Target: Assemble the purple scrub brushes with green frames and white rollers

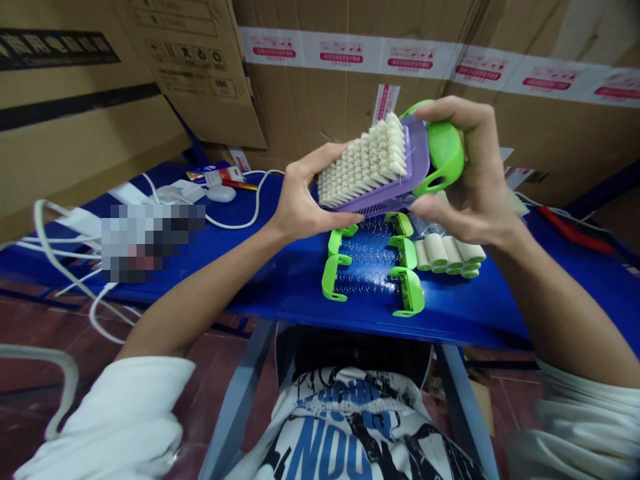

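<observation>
Above the table [280, 280], I have one purple brush [365, 160], my left hand [303, 197] clamped round its bristled part, my right hand [480, 177] pinching its green end [447, 150]! Below, near the table's front edge, three green clips [413, 297] cap the springs' [367, 283] right ends, beside cream rollers [437, 250] too bunched to count.

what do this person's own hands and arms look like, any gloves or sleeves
The left hand and the right hand are both ungloved, with no watch or bracelet in sight. The left sleeve and right sleeve are whitish, loose and short, with no print that I can make out; the right one is somewhat blurred.
</observation>
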Action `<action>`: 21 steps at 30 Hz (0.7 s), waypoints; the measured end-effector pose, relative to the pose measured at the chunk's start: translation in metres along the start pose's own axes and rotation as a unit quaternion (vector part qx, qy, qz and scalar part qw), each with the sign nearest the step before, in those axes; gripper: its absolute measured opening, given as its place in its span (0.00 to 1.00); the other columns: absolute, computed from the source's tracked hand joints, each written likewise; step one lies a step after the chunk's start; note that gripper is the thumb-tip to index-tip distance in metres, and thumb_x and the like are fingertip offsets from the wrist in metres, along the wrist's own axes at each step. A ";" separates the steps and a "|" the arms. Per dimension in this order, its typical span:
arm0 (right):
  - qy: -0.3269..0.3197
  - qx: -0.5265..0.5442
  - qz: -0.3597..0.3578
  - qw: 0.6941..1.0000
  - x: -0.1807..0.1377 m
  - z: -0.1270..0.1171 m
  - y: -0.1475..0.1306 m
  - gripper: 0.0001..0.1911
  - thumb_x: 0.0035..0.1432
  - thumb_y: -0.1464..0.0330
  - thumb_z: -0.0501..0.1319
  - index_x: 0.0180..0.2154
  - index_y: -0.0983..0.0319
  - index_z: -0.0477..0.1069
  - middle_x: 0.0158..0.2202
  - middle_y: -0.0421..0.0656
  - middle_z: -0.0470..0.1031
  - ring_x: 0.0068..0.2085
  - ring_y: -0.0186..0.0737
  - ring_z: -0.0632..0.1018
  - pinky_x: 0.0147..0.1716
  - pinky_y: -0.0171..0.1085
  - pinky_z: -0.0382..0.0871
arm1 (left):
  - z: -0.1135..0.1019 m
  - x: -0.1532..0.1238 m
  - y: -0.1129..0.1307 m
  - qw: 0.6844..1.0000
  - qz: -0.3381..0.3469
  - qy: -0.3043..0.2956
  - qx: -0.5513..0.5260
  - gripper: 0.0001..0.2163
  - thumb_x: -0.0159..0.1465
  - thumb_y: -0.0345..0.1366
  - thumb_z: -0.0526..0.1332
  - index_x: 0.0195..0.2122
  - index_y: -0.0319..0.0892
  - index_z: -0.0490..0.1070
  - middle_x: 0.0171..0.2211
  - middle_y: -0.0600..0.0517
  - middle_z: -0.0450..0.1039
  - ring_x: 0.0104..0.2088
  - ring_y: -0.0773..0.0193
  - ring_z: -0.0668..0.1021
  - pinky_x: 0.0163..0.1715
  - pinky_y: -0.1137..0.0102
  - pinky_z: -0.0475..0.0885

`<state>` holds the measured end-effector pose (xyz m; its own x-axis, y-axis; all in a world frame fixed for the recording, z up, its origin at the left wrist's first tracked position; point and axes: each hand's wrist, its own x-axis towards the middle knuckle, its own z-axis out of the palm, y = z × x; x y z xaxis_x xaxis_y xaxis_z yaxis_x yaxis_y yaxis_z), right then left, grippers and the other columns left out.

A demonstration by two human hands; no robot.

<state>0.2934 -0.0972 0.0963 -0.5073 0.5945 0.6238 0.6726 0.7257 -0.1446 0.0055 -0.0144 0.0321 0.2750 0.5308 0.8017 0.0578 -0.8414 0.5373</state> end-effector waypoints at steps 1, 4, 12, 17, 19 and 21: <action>0.006 -0.018 0.000 1.000 0.001 0.003 0.000 0.46 0.80 0.43 0.62 0.85 0.55 0.54 0.81 0.61 0.64 0.75 0.66 0.73 0.70 0.61 0.75 | 0.000 0.000 0.001 1.000 0.008 -0.005 -0.004 0.46 0.43 0.68 0.90 0.58 0.51 0.85 0.57 0.44 0.86 0.67 0.29 0.85 0.75 0.33 0.77; 0.008 -0.091 0.021 0.996 0.004 0.012 0.002 0.51 0.77 0.42 0.66 0.87 0.57 0.53 0.80 0.64 0.64 0.78 0.72 0.69 0.70 0.68 0.74 | 0.001 0.000 0.002 1.000 -0.007 -0.003 -0.011 0.45 0.42 0.66 0.91 0.57 0.51 0.86 0.55 0.45 0.85 0.67 0.29 0.85 0.75 0.33 0.77; -0.042 -0.117 -0.029 0.992 0.008 0.012 -0.004 0.60 0.78 0.36 0.59 0.92 0.55 0.36 0.91 0.58 0.45 0.85 0.74 0.59 0.72 0.71 0.72 | 0.003 -0.003 0.007 0.997 -0.062 0.020 -0.033 0.45 0.39 0.61 0.94 0.55 0.49 0.84 0.53 0.45 0.84 0.71 0.26 0.80 0.77 0.31 0.74; -0.012 0.007 -0.022 1.000 0.020 0.005 -0.014 0.61 0.78 0.33 0.56 0.92 0.61 0.37 0.92 0.57 0.40 0.84 0.67 0.65 0.73 0.62 0.76 | 0.008 0.000 0.003 0.995 -0.064 0.047 -0.057 0.47 0.38 0.67 0.91 0.55 0.51 0.83 0.56 0.47 0.85 0.68 0.29 0.84 0.75 0.33 0.77; 0.043 0.047 -0.002 0.998 0.019 -0.009 -0.007 0.50 0.84 0.40 0.51 0.88 0.68 0.54 0.83 0.64 0.68 0.71 0.59 0.81 0.67 0.57 0.81 | 0.005 0.004 0.001 0.983 -0.095 0.100 -0.121 0.41 0.42 0.68 0.88 0.51 0.52 0.82 0.53 0.50 0.85 0.62 0.35 0.87 0.71 0.35 0.82; 0.041 -0.021 0.055 0.997 0.010 -0.030 0.007 0.33 0.86 0.47 0.53 0.70 0.63 0.80 0.53 0.57 0.89 0.47 0.54 0.87 0.59 0.59 0.82 | -0.004 0.011 0.000 0.957 -0.132 0.149 -0.210 0.31 0.52 0.64 0.84 0.46 0.50 0.82 0.50 0.50 0.85 0.56 0.42 0.88 0.68 0.39 0.86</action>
<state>0.3091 -0.0970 0.1245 -0.3849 0.6377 0.6672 0.7442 0.6421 -0.1844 0.0047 -0.0080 0.0416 0.0133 0.7771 0.6293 -0.3199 -0.5930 0.7389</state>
